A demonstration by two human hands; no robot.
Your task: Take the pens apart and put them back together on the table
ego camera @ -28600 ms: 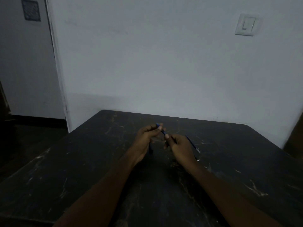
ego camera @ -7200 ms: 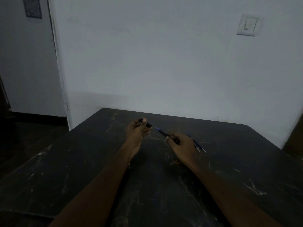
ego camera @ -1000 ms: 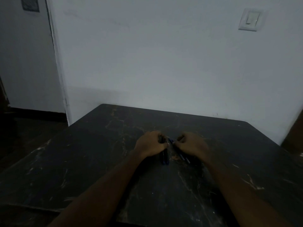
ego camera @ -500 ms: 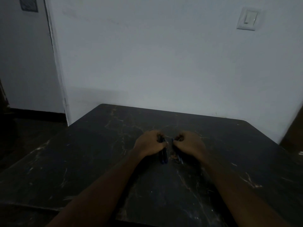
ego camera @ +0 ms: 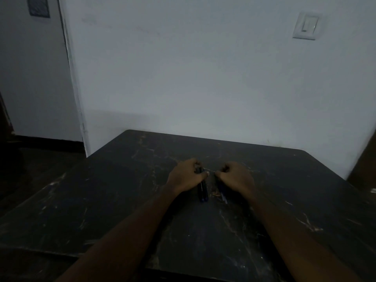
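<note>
Head view shows both fists low on the dark desk (ego camera: 114, 200), left hand (ego camera: 186, 177) fingers clamped on a blue pen (ego camera: 203, 190), right hand (ego camera: 236, 177) fingers curled on another pen (ego camera: 222, 192), seemingly to steady them.

A single head-worn view looks forward and down from above the near edge of a dark, scratched table (ego camera: 101, 200), facing a pale wall (ego camera: 203, 78) that the table's far edge meets. It sits close enough that both forearms enter from the bottom corners and the left hand (ego camera: 186, 177) and right hand (ego camera: 237, 177) land near the centre. The wide angle also takes in a light switch (ego camera: 305, 25) at upper right and a doorway (ego camera: 30, 78) at left (dim light throughout).
</note>
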